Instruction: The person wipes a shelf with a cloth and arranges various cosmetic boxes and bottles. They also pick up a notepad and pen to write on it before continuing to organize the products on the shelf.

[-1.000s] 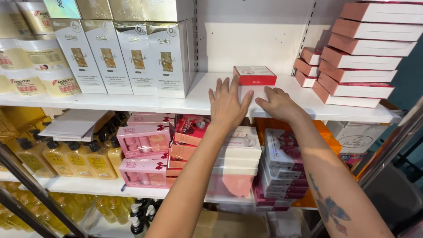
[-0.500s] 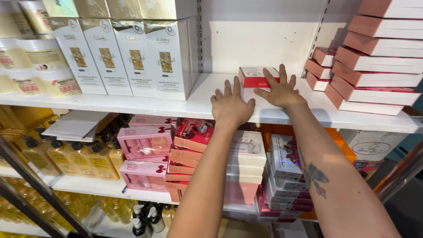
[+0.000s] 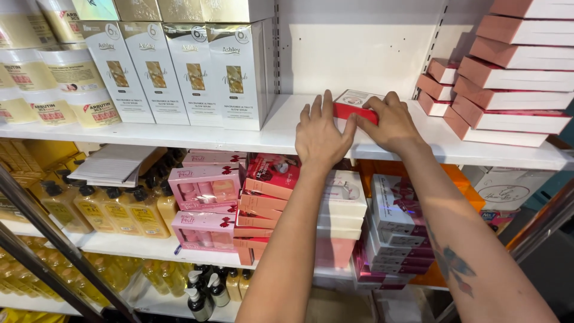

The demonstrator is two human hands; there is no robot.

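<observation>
Red box: a small flat red and white box (image 3: 355,105) lies on the white shelf (image 3: 269,134), between both hands; its near edge is partly covered by fingers
Left hand: the left hand (image 3: 320,134) lies flat, fingers spread, pressing the box's left end; not closed around it
Right hand: the right hand (image 3: 391,122) curls over the box's right end, grasping it; fingertips hidden
Nearby: tall white cartons (image 3: 239,69) left; stacked pink boxes (image 3: 508,78) right, cut off by the frame
</observation>
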